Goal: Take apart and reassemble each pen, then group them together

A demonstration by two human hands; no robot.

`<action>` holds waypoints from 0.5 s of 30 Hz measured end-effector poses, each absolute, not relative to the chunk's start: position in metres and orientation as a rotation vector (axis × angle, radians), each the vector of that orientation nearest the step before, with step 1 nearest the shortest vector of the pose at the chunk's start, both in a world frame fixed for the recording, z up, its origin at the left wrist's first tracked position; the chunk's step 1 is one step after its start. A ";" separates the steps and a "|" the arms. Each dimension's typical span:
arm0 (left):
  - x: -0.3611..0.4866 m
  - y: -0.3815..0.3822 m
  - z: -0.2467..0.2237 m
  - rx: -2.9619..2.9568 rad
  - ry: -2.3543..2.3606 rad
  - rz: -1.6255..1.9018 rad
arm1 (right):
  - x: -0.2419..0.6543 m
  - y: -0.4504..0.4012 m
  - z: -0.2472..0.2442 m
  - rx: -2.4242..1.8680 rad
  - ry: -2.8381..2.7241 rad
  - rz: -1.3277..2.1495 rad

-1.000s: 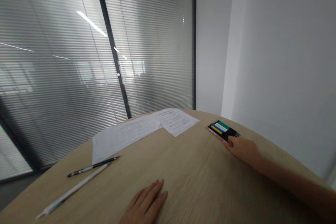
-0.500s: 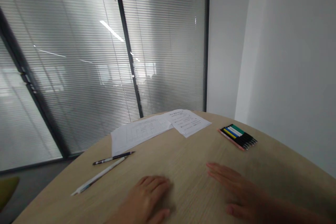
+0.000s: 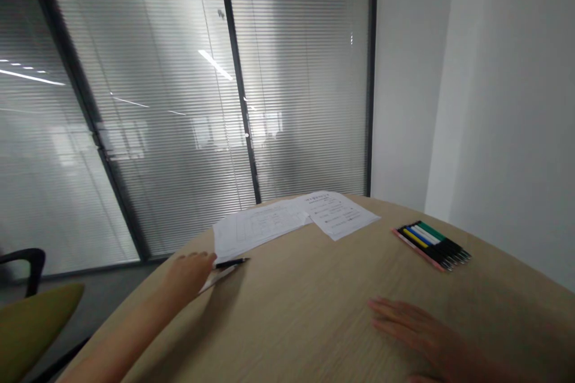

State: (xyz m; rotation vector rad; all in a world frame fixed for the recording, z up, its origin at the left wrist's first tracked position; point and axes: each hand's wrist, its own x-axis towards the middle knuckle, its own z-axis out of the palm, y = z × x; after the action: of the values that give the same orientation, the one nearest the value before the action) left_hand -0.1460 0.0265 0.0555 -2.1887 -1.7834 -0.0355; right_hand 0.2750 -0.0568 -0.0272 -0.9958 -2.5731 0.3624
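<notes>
My left hand (image 3: 191, 275) is over the dark pen (image 3: 232, 263) and the white pen (image 3: 221, 277) at the left of the table, covering their near parts. Its fingers are bent down, and whether they grip a pen is hidden. At the lower right my right hand (image 3: 413, 329) lies low over the tabletop with fingers stretched out and nothing in it. Beyond it, several pens (image 3: 431, 242) in black, yellow, blue, white and green lie side by side with a pink strip along one edge.
Printed papers (image 3: 260, 227) overlap at the far side of the round wooden table (image 3: 296, 287). A green chair (image 3: 40, 323) stands at the lower left, beyond the table edge. Blinds behind glass and a white wall rise behind.
My left hand has moved left and forward from the near middle of the table to the two pens. My right hand remains outstretched at the right. The view has turned slightly left.
</notes>
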 end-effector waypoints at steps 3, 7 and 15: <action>-0.159 0.030 0.049 -2.086 -1.817 0.114 | 0.275 -0.058 -0.026 -1.016 -2.550 0.381; -0.157 0.030 0.047 -2.085 -1.808 0.196 | 0.275 -0.057 -0.026 -1.001 -2.568 0.369; -0.154 0.032 0.049 -2.099 -1.827 0.223 | 0.279 -0.055 -0.033 -0.995 -2.564 0.341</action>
State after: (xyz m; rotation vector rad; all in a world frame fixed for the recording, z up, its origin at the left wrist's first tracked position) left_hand -0.1536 0.0318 0.0492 -2.0987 -1.8272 0.2229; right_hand 0.2785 -0.0548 -0.0332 -0.9951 -2.5638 0.3408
